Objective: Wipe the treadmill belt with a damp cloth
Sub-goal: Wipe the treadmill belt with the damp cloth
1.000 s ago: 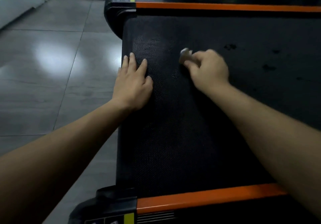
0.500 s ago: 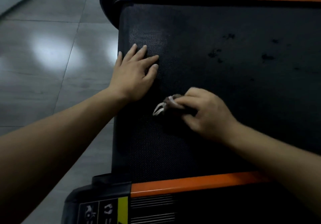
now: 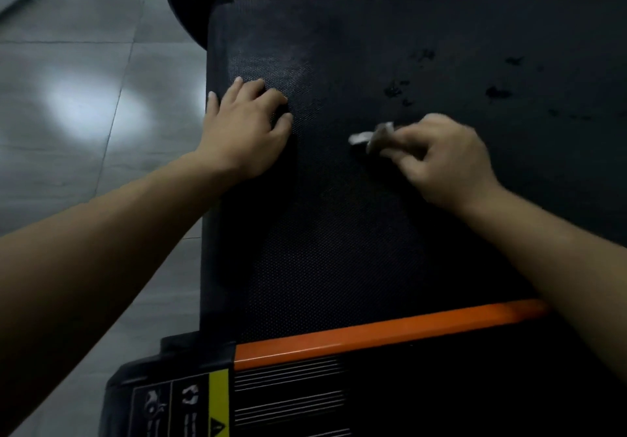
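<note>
On the treadmill belt (image 3: 339,250), L hand (image 3: 247,128) rests flat, open; R hand (image 3: 441,162) pinches a small wadded cloth (image 3: 369,136); risk: tiny wad could skip the dark spots (image 3: 395,90).

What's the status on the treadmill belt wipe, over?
Left hand resting on belt. Right hand gripping cloth mid-belt. Dark spots beyond cloth; nothing in the way.

The right hand (image 3: 441,162) and the small pale cloth (image 3: 368,137) it pinches are motion-blurred; the black textured treadmill belt (image 3: 373,250) runs off the right edge; the yellow-striped warning label (image 3: 190,402) is unreadable.
</note>
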`<control>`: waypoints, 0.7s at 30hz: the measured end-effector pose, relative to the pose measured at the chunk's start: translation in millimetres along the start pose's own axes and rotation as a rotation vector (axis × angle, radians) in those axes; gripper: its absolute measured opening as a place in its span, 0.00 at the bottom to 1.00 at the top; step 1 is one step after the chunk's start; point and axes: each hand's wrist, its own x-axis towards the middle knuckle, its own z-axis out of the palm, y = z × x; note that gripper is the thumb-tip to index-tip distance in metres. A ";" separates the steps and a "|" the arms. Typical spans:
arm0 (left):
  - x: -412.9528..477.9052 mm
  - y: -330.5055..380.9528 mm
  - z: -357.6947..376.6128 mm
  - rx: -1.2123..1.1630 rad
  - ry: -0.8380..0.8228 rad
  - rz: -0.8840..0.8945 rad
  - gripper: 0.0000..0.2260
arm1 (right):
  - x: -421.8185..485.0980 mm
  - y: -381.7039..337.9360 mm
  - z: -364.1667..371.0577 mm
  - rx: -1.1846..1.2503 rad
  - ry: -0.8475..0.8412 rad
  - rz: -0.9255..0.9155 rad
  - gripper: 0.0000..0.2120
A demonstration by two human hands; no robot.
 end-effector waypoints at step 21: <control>29.4 27.0 19.1 0.178 -0.070 -0.071 0.27 | 84.4 39.4 16.5 -0.057 0.089 0.012 0.14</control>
